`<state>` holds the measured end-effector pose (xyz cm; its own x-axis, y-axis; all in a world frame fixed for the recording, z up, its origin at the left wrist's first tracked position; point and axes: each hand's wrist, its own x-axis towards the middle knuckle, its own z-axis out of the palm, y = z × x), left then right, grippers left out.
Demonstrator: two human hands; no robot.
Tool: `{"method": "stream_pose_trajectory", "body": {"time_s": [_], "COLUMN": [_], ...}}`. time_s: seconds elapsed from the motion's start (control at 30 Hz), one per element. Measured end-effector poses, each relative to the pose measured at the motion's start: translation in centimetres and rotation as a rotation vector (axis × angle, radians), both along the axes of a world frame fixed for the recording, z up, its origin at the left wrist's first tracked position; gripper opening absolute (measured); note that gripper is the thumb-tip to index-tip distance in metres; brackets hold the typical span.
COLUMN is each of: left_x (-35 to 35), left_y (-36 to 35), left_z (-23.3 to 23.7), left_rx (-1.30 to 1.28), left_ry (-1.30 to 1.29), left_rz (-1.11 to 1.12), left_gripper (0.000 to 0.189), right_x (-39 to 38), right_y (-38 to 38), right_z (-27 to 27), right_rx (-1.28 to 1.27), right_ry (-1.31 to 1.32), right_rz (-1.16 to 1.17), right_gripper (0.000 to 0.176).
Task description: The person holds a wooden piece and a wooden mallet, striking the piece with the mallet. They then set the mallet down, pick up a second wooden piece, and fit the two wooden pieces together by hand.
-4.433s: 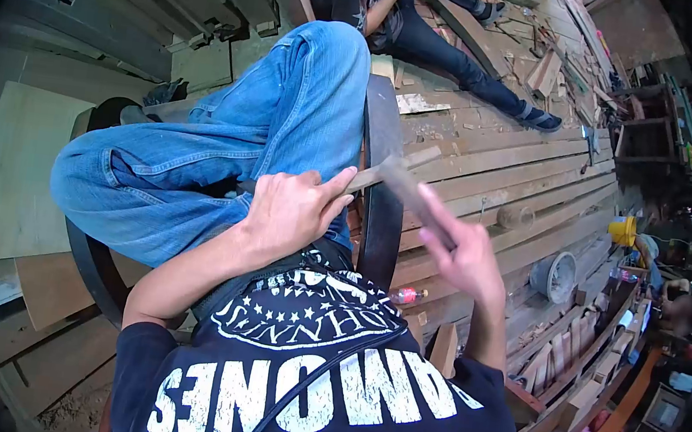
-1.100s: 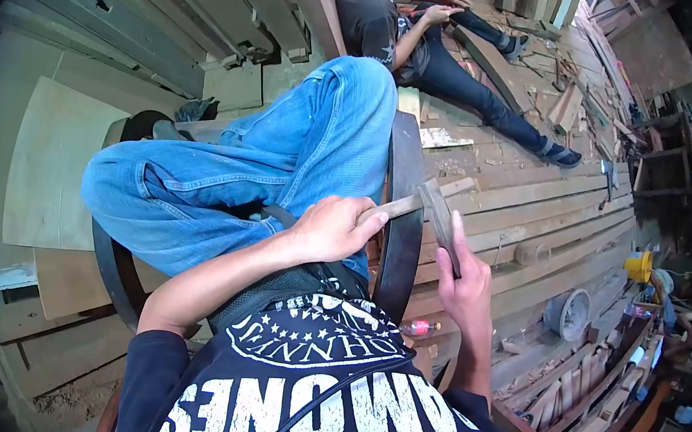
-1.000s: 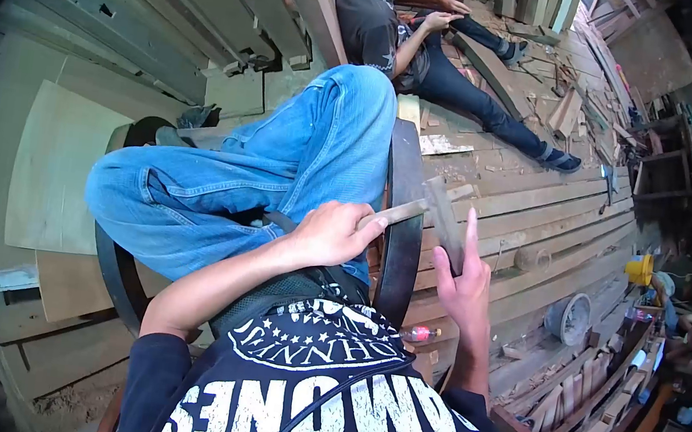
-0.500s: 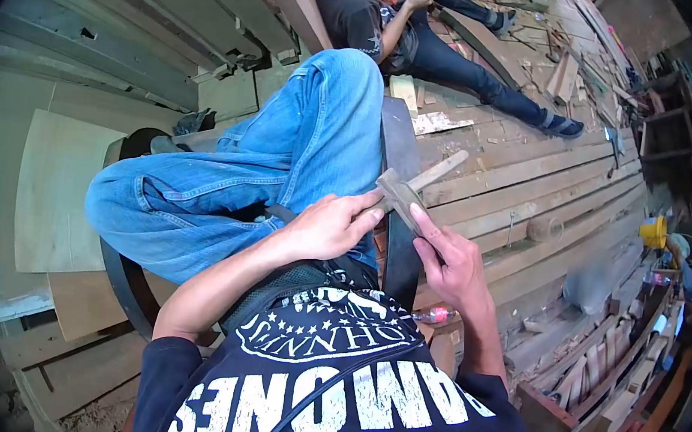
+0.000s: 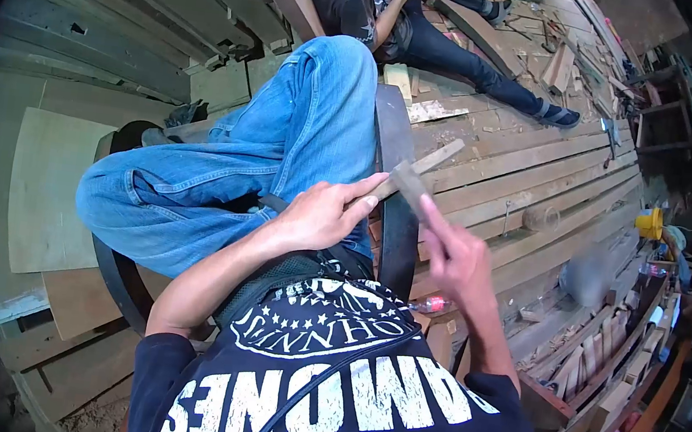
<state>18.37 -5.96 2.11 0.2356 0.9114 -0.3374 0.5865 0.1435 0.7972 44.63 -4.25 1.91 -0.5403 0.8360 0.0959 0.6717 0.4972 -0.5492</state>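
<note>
My left hand (image 5: pixel 325 213) pinches the near end of a slim wooden strip (image 5: pixel 442 154) that slants away over the dark curved chair arm (image 5: pixel 399 240). Closed on a short, flat greyish-brown block (image 5: pixel 411 186), my right hand (image 5: pixel 457 260) presses a finger along its back. The block lies crosswise over the strip, just beyond my left fingertips. Its underside is hidden.
Blue jeans (image 5: pixel 231 167) cover my crossed legs. Ahead, another person (image 5: pixel 436 46) sits on the slatted wooden floor (image 5: pixel 532 174) among wood scraps. A plastic bottle (image 5: pixel 433 304) lies by my right forearm; lumber (image 5: pixel 612 370) is piled at right.
My right hand and the block have shifted along the strip toward its far end. My left hand keeps its hold, and the whole view has moved slightly.
</note>
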Motion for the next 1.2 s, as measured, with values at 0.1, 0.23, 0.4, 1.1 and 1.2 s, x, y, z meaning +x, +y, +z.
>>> {"method": "stream_pose_trajectory", "body": {"time_s": [0.1, 0.23, 0.4, 1.1, 1.2], "left_x": [-0.2, 0.0, 0.0, -7.5, -6.6], "left_y": [0.0, 0.2, 0.1, 0.5, 0.1], "left_z": [-0.1, 0.9, 0.7, 4.2, 3.8], "left_rx": [0.020, 0.015, 0.034, 0.408, 0.831], "left_ry": [-0.010, 0.077, 0.030, -0.022, 0.556], "left_rz": [-0.007, -0.010, 0.005, 0.532, 0.521], "left_gripper": [0.048, 0.047, 0.045, 0.048, 0.054], "right_x": [0.5, -0.5, 0.8, -23.0, -24.7], "right_y": [2.1, -0.4, 2.6, 22.1, 25.5], "right_z": [0.9, 0.7, -0.9, 2.4, -0.1], "right_rx": [-0.031, -0.035, -0.057, -0.926, -0.978], "right_ry": [-0.109, 0.059, -0.033, 1.285, 1.499], "right_rz": [-0.232, -0.010, -0.207, -0.122, -0.198], "right_gripper": [0.059, 0.058, 0.054, 0.020, 0.027]}}
